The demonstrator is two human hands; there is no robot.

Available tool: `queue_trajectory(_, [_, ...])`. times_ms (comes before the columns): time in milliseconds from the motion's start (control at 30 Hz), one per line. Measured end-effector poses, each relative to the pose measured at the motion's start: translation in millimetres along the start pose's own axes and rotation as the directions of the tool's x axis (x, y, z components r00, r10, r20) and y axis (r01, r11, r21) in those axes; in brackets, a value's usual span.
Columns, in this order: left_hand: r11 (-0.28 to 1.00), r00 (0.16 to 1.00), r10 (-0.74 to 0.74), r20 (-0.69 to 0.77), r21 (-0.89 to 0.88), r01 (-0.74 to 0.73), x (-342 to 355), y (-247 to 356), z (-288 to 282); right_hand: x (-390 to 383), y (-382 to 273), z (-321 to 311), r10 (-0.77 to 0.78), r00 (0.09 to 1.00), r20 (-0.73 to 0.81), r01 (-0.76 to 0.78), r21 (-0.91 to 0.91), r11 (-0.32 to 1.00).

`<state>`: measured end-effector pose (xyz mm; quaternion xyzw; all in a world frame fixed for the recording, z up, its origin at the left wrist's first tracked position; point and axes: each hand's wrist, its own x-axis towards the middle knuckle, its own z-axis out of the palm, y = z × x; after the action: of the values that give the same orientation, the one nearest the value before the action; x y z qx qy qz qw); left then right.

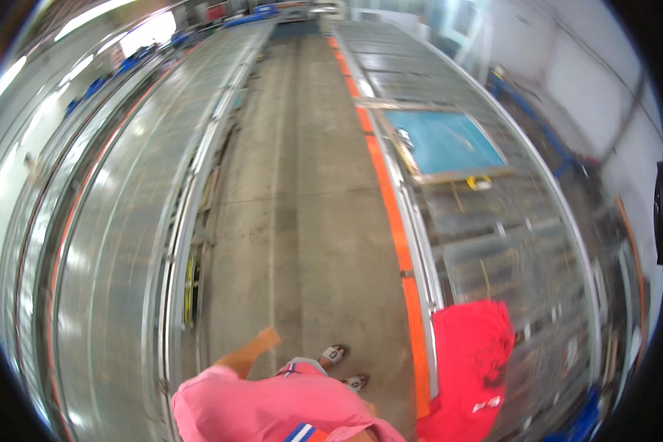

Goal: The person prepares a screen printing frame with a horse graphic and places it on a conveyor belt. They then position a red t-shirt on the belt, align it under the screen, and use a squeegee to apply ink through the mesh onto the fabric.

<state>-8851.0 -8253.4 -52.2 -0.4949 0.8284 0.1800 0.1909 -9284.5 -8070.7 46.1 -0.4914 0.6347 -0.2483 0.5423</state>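
Note:
My left hand (267, 339) is held out in front of my pink shirt, above the concrete aisle floor. It is small and blurred, so its fingers do not show clearly, and I see nothing in it. My right hand is hidden beside my body. A red cloth garment (464, 353) with a dark print and white marks lies over the near edge of the long right-hand table (523, 276). Farther along that table rests a flat rectangular frame with a blue panel (449, 140). A small light-coloured object (404, 138) lies on its left side, and a yellow item (480, 182) is at its near edge.
A long left-hand table (136, 191) with a metal rail runs along the aisle (295, 177). An orange strip (390, 206) edges the right table. A white wall (582, 81) stands at the right. Something blue (586, 420) is low at the near right.

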Motion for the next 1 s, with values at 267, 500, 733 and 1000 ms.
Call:
queue_trajectory(267, [0.735, 0.775, -0.397, 0.491, -0.336, 0.589, -50.5, -47.9, 30.6, -22.0, 46.2, 42.8, -0.03, 0.95, 0.311, 0.202, -0.539, 0.818])
queue_trajectory(500, [0.908, 0.993, -0.117, -0.006, -0.405, 0.105, 19.6, 19.5, -53.7, -3.2, 24.0, 75.4, 0.159, 0.98, 0.117, 0.044, -0.916, 0.399])
queue_trajectory(733, [0.749, 0.999, 0.003, -0.032, -0.662, -0.024, 86.5, 125.5, -172.2, -47.5, 36.5, 44.4, 0.05, 0.982, -0.18, -0.166, -0.72, 0.674])
queue_trajectory(1000, [0.928, 0.964, 0.224, 0.142, -0.332, -0.167, 86.4, 135.8, -137.1, -145.6, 127.0, 55.8, -0.075, 0.92, -0.385, -0.134, -0.488, 0.863])
